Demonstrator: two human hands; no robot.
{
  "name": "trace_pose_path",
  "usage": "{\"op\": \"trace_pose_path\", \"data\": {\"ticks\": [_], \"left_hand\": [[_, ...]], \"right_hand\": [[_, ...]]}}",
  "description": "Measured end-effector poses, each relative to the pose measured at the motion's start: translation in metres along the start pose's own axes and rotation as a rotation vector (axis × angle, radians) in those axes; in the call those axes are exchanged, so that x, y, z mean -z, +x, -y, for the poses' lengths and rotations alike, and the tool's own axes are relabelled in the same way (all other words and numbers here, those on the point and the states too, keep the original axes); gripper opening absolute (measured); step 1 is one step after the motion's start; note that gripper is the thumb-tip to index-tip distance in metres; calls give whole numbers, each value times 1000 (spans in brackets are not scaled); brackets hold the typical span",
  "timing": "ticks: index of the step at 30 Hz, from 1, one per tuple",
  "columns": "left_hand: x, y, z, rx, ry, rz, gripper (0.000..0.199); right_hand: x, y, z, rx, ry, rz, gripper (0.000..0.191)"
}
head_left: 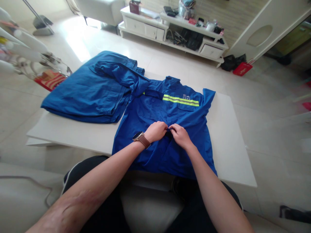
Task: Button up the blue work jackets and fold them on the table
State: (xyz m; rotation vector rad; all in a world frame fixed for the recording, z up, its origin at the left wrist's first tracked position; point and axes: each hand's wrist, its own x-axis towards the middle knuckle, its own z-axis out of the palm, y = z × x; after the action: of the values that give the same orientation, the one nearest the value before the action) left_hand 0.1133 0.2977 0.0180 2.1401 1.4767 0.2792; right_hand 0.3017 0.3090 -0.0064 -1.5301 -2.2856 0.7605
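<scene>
A blue work shirt [155, 152] with a yellow-green reflective stripe and chest pockets lies spread on the white table [230, 139], collar away from me. At the middle of its front, my left hand [156, 132], with a watch on the wrist, pinches the button edge. Close beside it, my right hand [179, 134] grips the same front edge, fingers pressed together. The fingertips nearly meet, and a small fold of cloth rises between them; any button there is hidden. One sleeve reaches left onto a folded pile of blue clothing [85, 87].
Beyond the table, a white TV cabinet [143, 27] carries various items. A red bag [243, 68] and black bags stand on the floor at its right end. At left are a white rack with things on it and a dustpan [43, 26]. My knees are under the table's near edge.
</scene>
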Motion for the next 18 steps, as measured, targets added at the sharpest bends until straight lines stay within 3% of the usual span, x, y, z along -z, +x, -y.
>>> {"op": "trace_pose_path", "data": {"ticks": [7,18], "left_hand": [[-2,-1,2,-42,18,-18,25],[-4,-1,-1,-9,-15,-35,22]], "right_hand": [[-2,2,-6,41,76,11,23],[-3,0,-1,-61,85,-78,17]]}}
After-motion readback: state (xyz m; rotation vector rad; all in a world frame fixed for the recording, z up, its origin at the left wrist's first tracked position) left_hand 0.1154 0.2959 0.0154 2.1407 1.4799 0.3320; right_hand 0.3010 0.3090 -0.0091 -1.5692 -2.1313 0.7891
